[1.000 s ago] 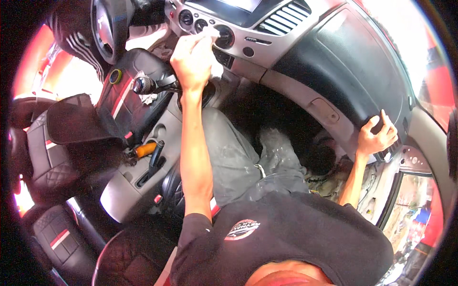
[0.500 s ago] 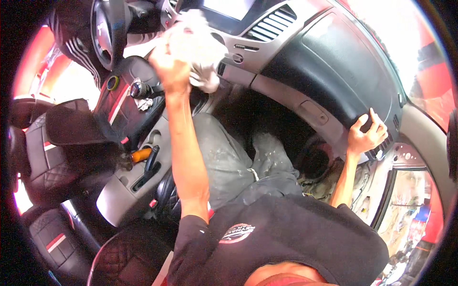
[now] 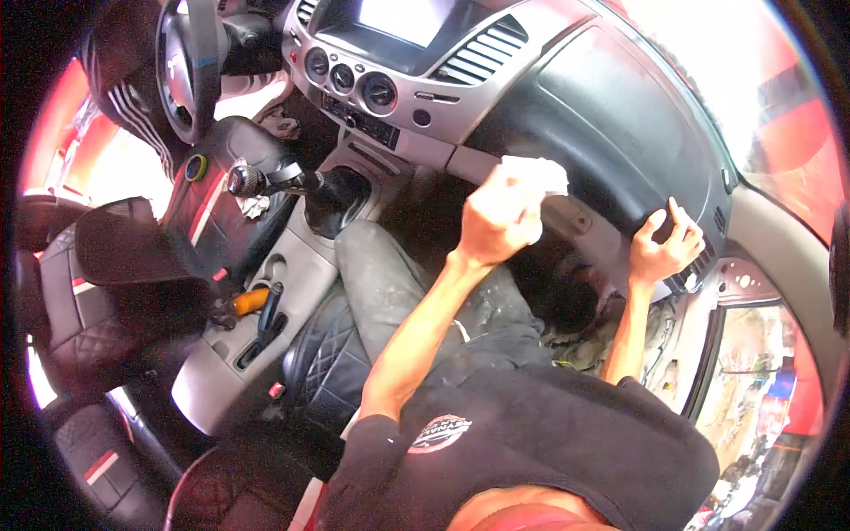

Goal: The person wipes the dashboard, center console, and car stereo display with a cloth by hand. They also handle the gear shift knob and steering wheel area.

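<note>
Left hand (image 3: 498,223) closed round bunched white cloth (image 3: 549,175). Cloth mid-scene, before passenger-side dashboard (image 3: 611,111); whether touching, cannot tell. Right hand (image 3: 666,252) partly open, thumb parted from fingers, at dashboard's near right end, beside slatted vent (image 3: 702,262). Far left, gear stick (image 3: 243,181); nearer, orange item (image 3: 251,302) next to handbrake (image 3: 271,311).

The left hand (image 3: 502,223) is blurred and hides part of the white cloth (image 3: 542,173). The upper edge cuts the bright screen (image 3: 403,19).
</note>
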Action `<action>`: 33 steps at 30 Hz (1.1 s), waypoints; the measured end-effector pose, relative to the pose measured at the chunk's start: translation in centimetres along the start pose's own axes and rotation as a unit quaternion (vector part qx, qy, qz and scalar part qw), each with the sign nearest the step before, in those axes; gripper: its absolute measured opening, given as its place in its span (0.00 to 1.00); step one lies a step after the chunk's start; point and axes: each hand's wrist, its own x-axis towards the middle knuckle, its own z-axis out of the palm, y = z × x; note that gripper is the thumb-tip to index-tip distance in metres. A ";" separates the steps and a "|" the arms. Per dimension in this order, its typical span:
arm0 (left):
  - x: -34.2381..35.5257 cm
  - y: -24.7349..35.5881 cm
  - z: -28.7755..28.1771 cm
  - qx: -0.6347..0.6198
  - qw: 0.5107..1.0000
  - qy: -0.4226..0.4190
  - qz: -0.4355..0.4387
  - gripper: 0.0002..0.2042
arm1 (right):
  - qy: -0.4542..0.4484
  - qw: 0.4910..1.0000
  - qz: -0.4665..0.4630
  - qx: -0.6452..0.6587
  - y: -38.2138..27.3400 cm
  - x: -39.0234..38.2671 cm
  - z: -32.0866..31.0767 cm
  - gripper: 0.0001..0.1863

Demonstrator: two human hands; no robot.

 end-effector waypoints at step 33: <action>-19.0 3.7 -26.7 0.407 0.838 0.055 -0.358 0.13 | -0.325 0.917 -0.043 0.229 -19.1 13.9 15.4 0.41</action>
